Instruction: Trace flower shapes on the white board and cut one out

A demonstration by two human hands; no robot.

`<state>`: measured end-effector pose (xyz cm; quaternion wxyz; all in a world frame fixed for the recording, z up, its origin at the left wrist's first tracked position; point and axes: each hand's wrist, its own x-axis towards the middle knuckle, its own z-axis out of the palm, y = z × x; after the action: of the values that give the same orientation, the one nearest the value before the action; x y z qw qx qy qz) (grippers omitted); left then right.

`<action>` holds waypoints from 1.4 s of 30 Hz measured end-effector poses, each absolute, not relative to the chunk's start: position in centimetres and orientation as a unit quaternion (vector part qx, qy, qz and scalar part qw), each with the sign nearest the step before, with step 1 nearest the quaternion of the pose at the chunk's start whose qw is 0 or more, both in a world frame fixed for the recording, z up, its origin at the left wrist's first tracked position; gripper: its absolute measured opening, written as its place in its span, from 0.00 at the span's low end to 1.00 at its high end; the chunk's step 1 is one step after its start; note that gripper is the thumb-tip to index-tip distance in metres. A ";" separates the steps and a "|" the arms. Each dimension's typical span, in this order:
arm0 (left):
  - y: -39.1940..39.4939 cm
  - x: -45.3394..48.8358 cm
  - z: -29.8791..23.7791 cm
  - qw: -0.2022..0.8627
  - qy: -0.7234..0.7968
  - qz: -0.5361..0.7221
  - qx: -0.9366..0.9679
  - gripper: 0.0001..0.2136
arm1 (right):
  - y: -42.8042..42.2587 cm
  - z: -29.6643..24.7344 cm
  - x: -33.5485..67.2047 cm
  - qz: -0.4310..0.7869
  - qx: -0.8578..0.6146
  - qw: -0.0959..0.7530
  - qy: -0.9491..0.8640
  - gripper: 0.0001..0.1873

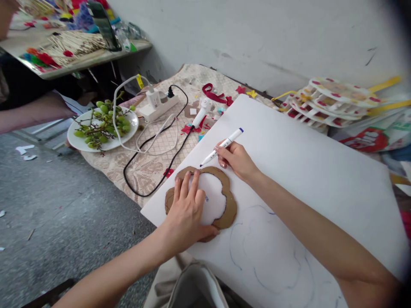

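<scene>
My left hand [187,210] lies flat with fingers stretched out on a brown cardboard stencil ring [228,204], pressing it onto a large white sheet [308,171]. My right hand [236,159] is closed on a white marker [221,146] with a blue cap end. The marker tip touches the stencil's upper outer edge. Faint blue traced outlines [272,252] of the same lobed shape show on the sheet nearer to me.
A white plate of green grapes [102,125], a power strip [158,104] with cables, and a white glue gun [202,112] lie on the patterned cloth at left. Stacked paper cut-outs [334,100] sit at the back right. Another person's arm [32,113] shows at far left.
</scene>
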<state>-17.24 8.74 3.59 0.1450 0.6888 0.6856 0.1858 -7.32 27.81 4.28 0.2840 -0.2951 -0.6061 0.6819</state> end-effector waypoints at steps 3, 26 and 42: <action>8.8 -17.3 3.7 0.146 0.683 0.195 0.689 0.30 | 27.8 3.9 -7.6 0.664 -0.296 0.290 -0.623 0.16; 8.9 -17.3 3.5 0.158 0.681 0.182 0.692 0.30 | 28.2 3.4 -7.7 0.620 -0.298 0.251 -0.681 0.16; 8.9 -17.2 3.9 0.151 0.685 0.158 0.695 0.30 | 27.9 3.4 -6.1 0.615 -0.320 0.289 -0.660 0.16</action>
<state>-17.20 8.93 3.89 0.1512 0.6949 0.6850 0.1581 -6.12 27.90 3.44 0.2887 -0.3198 -0.6602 0.6153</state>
